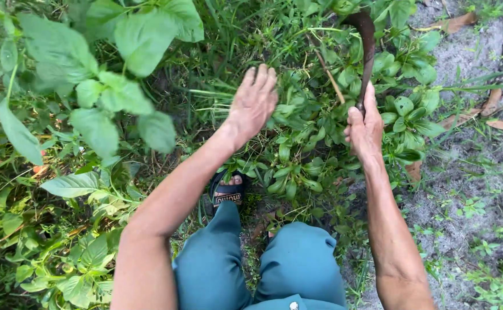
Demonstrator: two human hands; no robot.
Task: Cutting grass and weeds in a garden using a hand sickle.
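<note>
The sickle [368, 54] stands nearly upright in the view, its dark curved blade running from the right hand [364, 129] up and away from the person, then hooking over to the left at the tip. The right hand is clamped around the handle at the blade's lower end, so only the blade shows. Just left of the sickle lies a clump of low weeds [303, 138] with glossy oval leaves, between the two hands. The left hand [253, 103] hovers left of the sickle, fingers straight and spread, palm down, holding nothing, its fingertips at the clump's left edge. Below the sickle and nearer the person are a sandalled foot [227, 188] and teal trousers [263, 264]. Right of the sickle is bare sandy ground [469, 57] with dry leaves.
</note>
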